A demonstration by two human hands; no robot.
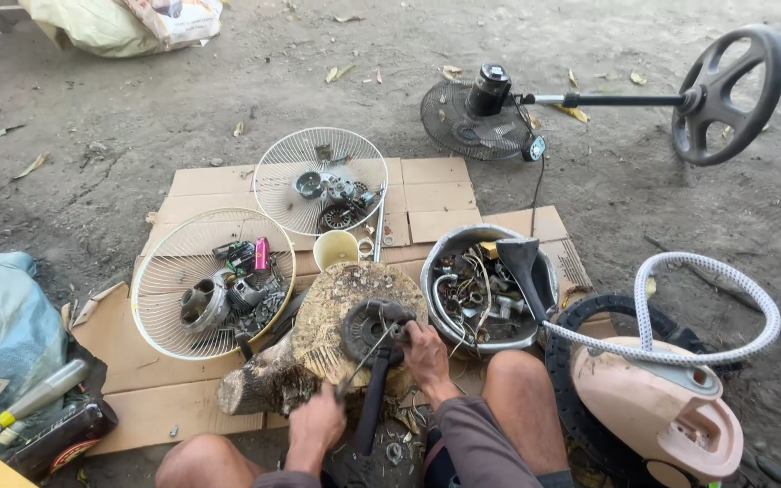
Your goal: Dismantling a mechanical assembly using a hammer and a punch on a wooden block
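Prying at the round dark motor part [374,327] on the log stump [318,348], the left hand [316,423] is clenched round the handle of a thin tool [363,359] whose tip reaches the part from seven o'clock. The right hand [427,351] grasps the part's rim at four o'clock, pinning it to the stump top. For a clean job, the holding fingers want to stay clear of the tool's line, and the force should run down into the wood. The tip's exact seat is probably under the rim, though blur hides it. A metal bowl [449,248] of scrap lies at two o'clock, a wire fan guard [169,271] at nine.
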